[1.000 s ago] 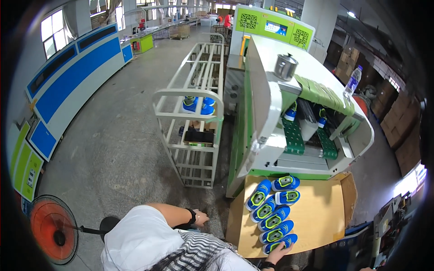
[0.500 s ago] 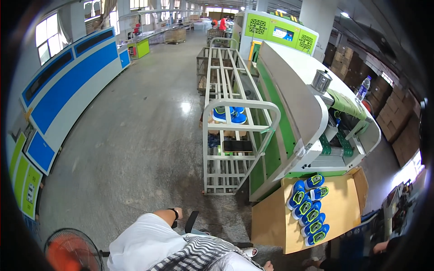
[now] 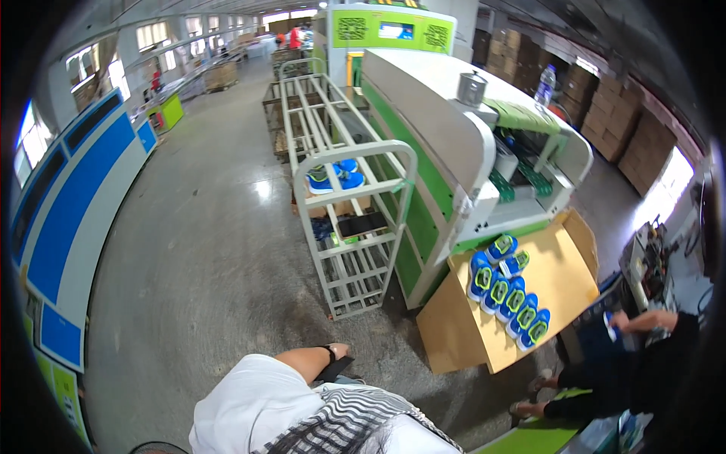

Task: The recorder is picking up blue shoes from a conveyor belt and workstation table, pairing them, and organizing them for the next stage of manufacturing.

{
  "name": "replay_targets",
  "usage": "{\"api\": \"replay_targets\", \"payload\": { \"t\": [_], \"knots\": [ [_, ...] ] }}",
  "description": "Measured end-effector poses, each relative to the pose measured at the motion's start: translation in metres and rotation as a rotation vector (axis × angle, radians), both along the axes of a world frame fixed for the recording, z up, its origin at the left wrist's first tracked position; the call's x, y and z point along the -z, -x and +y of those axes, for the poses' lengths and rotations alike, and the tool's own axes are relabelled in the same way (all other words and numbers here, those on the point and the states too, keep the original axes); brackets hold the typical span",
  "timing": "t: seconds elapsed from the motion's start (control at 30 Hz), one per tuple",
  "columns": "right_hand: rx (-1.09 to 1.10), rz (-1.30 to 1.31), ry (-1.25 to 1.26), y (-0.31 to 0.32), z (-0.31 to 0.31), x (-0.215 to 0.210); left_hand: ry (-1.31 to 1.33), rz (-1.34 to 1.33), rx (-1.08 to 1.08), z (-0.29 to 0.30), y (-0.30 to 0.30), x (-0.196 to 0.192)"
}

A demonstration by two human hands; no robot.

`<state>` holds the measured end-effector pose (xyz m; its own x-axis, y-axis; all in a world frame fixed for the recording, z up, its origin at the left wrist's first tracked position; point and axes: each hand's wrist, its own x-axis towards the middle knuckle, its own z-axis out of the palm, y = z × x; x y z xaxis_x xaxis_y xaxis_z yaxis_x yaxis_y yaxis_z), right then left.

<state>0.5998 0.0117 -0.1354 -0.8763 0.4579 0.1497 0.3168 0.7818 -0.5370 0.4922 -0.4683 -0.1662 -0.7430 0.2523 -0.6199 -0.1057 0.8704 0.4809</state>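
My left hand [image 3: 340, 350] is low in front of my body, beside a dark flat piece [image 3: 336, 369] whose kind I cannot make out. A black band [image 3: 330, 352] circles that wrist. The fingers are too small and partly hidden to show whether they grip anything. My right hand is out of view. Several blue sports shoes [image 3: 512, 303] with lime-green trim stand in a group on a tan board table [image 3: 556, 272], ahead and to the right of me. More blue shoes [image 3: 333, 178] sit on the white metal rack [image 3: 393, 147].
A long white and green machine [image 3: 423, 83] stands behind the table, carrying a metal pot [image 3: 472, 88] and a plastic bottle [image 3: 544, 85]. At right, a co-worker's hand [image 3: 620, 321] is at a blue and white item. A blue and white machine [image 3: 83, 204] lines the left; cartons [image 3: 624, 113] are stacked far right.
My view has turned to the right, so rack, table and shoes sit further left. The co-worker at right shows more fully. My right hand, partly visible at the lower edge before, is gone from view.
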Motion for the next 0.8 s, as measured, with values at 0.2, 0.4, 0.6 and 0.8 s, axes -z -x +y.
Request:
{"api": "replay_targets", "payload": {
  "t": [0.2, 0.4, 0.6, 0.8],
  "knots": [
    [0.010, -0.062, 0.009, -0.034, 0.019, 0.014, 0.077, 0.088, 0.186, 0.067, 0.039, -0.044],
    [-0.015, -0.102, 0.038, -0.053, 0.029, 0.040, 0.109, 0.026, 0.277, 0.083, 0.048, -0.091],
    [-0.078, -0.135, 0.059, -0.057, 0.030, 0.051, 0.250, 0.004, 0.361, 0.058, 0.049, -0.103],
    [-0.155, -0.161, 0.051, -0.043, 0.039, 0.055, 0.331, -0.060, 0.419, 0.054, 0.056, -0.120]
  ]
}}
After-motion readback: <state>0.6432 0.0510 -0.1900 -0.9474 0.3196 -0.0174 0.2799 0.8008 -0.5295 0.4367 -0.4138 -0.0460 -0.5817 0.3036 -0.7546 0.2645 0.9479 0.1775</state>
